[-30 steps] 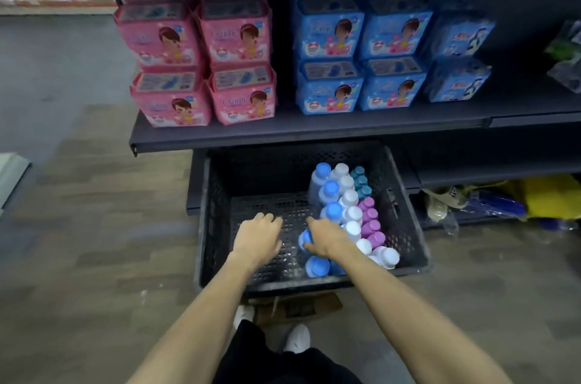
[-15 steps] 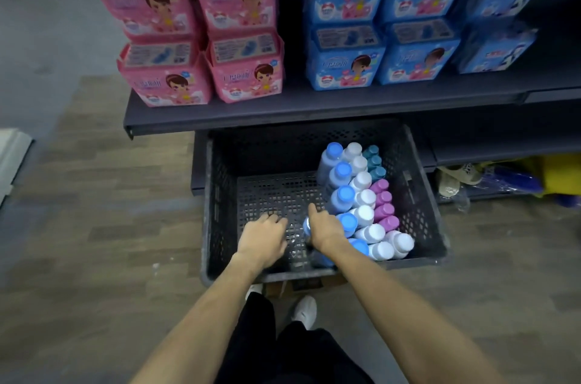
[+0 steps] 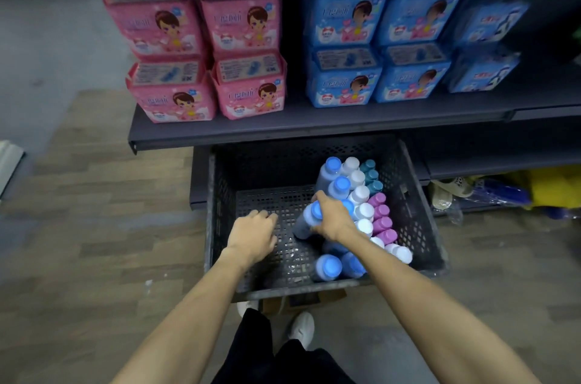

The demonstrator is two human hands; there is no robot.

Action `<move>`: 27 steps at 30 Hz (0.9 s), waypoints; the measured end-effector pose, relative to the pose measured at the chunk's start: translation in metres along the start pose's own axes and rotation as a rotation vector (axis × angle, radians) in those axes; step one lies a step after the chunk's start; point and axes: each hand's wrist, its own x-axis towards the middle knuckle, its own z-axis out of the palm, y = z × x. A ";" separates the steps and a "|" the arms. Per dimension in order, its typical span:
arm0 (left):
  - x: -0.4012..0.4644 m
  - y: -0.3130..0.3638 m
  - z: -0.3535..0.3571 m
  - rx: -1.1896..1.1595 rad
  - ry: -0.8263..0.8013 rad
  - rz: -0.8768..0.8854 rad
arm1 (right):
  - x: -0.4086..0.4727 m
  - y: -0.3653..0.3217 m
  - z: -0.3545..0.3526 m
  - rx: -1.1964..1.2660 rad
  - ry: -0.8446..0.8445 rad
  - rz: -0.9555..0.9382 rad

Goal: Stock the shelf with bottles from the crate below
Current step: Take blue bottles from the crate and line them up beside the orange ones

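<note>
Blue-capped bottle: grey-bodied, round bright-blue cap, tilted with the cap toward 11 o'clock, lifted partly out of the pack inside the black perforated crate. I see my right hand curled around its upper body just below the cap; the lower body shows at 7 o'clock of the hand.

Left hand: over the crate's bare mesh floor at 9 o'clock of the bottle, fingers bent downward, holding nothing that I can see; fingertips are turned away from me, so contact with the mesh cannot be told.

Remaining bottles: standing in rows along the crate's right half, with blue caps, white caps, teal caps and magenta caps. Two more blue-capped ones lie near the front wall at 5 o'clock. My right forearm hides several of the pack; labels are too dark to read.

Shelf: dark board directly above the crate, its far wall tucked beneath. It carries pink packs at 11 o'clock and blue packs at 1 o'clock; the topmost packs are cut off by the frame edge.
</note>
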 end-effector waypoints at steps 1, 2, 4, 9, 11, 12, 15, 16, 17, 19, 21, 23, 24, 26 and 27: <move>0.002 -0.002 -0.005 0.012 0.017 0.006 | 0.000 -0.002 -0.010 0.018 0.003 -0.030; 0.003 -0.004 -0.012 0.026 0.034 0.013 | 0.000 -0.005 -0.020 0.040 0.014 -0.060; 0.005 -0.009 -0.025 0.055 0.070 0.023 | -0.001 -0.012 -0.038 0.071 0.051 -0.111; 0.010 -0.018 -0.067 0.085 0.170 0.009 | -0.010 -0.034 -0.086 0.057 0.137 -0.202; 0.012 -0.019 -0.087 0.104 0.229 0.001 | -0.016 -0.042 -0.109 0.054 0.180 -0.239; 0.013 -0.020 -0.097 0.117 0.260 -0.002 | -0.019 -0.046 -0.120 0.059 0.202 -0.254; 0.016 -0.019 -0.128 0.151 0.338 0.001 | -0.028 -0.059 -0.152 0.086 0.268 -0.298; 0.017 -0.020 -0.138 0.160 0.365 0.003 | -0.031 -0.063 -0.163 0.092 0.290 -0.315; 0.017 -0.020 -0.149 0.167 0.392 0.004 | -0.035 -0.068 -0.175 0.097 0.312 -0.335; 0.019 -0.020 -0.171 0.164 0.457 0.010 | -0.043 -0.078 -0.199 0.105 0.352 -0.383; 0.020 -0.021 -0.194 0.152 0.518 0.018 | -0.054 -0.089 -0.222 0.119 0.392 -0.432; 0.022 -0.022 -0.217 0.182 0.571 0.028 | -0.062 -0.101 -0.243 0.136 0.444 -0.475; 0.022 -0.023 -0.228 0.210 0.597 0.032 | -0.066 -0.107 -0.253 0.141 0.473 -0.491; 0.021 -0.023 -0.252 0.248 0.651 0.039 | -0.072 -0.118 -0.272 0.137 0.518 -0.520; 0.020 -0.022 -0.264 0.257 0.674 0.044 | -0.074 -0.124 -0.282 0.139 0.531 -0.537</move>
